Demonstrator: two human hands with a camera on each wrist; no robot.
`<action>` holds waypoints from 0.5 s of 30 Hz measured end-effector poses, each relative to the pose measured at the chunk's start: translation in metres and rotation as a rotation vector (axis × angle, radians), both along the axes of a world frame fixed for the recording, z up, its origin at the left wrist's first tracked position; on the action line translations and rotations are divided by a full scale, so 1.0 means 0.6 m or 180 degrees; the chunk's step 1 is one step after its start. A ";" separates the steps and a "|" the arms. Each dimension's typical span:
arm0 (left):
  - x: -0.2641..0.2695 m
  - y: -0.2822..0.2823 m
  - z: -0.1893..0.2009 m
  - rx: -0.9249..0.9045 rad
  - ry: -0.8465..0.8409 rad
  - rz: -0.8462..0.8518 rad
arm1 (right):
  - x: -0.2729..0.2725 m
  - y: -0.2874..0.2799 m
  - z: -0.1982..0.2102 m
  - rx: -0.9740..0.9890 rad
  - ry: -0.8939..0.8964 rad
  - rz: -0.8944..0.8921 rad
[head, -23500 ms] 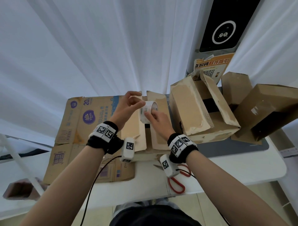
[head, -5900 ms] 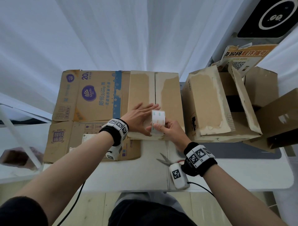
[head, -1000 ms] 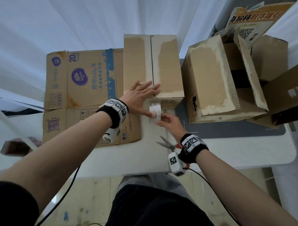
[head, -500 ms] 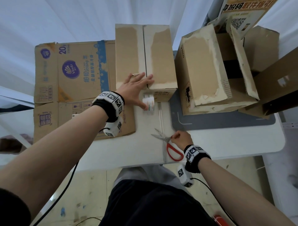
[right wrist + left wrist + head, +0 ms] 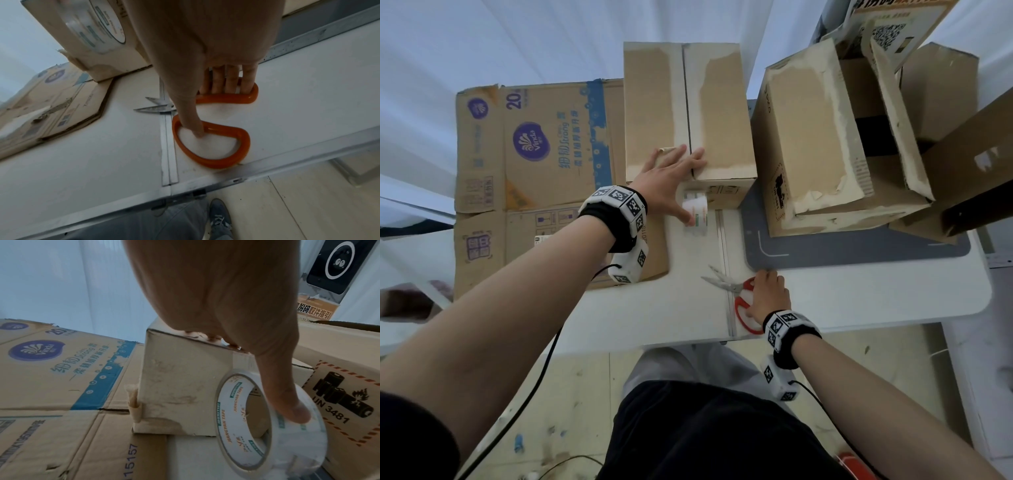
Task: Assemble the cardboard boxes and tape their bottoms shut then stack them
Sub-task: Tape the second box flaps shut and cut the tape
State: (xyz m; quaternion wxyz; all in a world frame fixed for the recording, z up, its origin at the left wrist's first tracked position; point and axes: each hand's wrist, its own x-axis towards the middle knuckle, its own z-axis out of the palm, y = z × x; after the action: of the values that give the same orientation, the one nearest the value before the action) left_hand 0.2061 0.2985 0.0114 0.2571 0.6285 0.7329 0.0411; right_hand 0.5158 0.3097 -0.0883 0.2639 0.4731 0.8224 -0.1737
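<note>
An assembled cardboard box (image 5: 688, 109) stands with its two closed flaps facing up. My left hand (image 5: 671, 174) lies flat on the near end of those flaps, fingers straight. Its thumb reaches down over the box edge and presses on the clear tape roll (image 5: 697, 209), which stands on edge against the box's front wall. The left wrist view shows the thumb tip on the tape roll (image 5: 236, 418). My right hand (image 5: 770, 294) is on the red-handled scissors (image 5: 743, 308) lying on the table. In the right wrist view its thumb is in one loop of the scissors (image 5: 216, 160) and its fingers in the other.
A flattened printed carton (image 5: 534, 164) lies under and left of the box. A torn open box (image 5: 815, 144) sits right of it on a grey mat (image 5: 859, 253), with more boxes (image 5: 969, 164) behind. The white table (image 5: 876, 301) ends just behind my right wrist.
My right hand let go of the tape roll, dropped back to the scissors near the table's front edge and slid into their handles. My left hand stayed on the box and roll.
</note>
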 end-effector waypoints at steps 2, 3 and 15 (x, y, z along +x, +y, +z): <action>0.001 0.000 -0.002 0.0021 -0.0029 0.0021 | 0.000 0.003 -0.001 -0.0137 0.0079 -0.0099; 0.002 -0.001 -0.003 0.0039 -0.0047 0.0037 | -0.001 0.006 0.002 -0.0266 0.0123 -0.0178; 0.019 -0.021 -0.006 0.0293 -0.0116 0.0280 | -0.038 0.087 0.119 -0.1852 0.0711 -0.1045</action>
State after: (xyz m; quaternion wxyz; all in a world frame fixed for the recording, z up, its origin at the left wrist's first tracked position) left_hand 0.2172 0.2862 0.0080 0.2392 0.6060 0.7524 0.0975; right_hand 0.4929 0.3618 -0.0170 0.2646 0.4821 0.6752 -0.4916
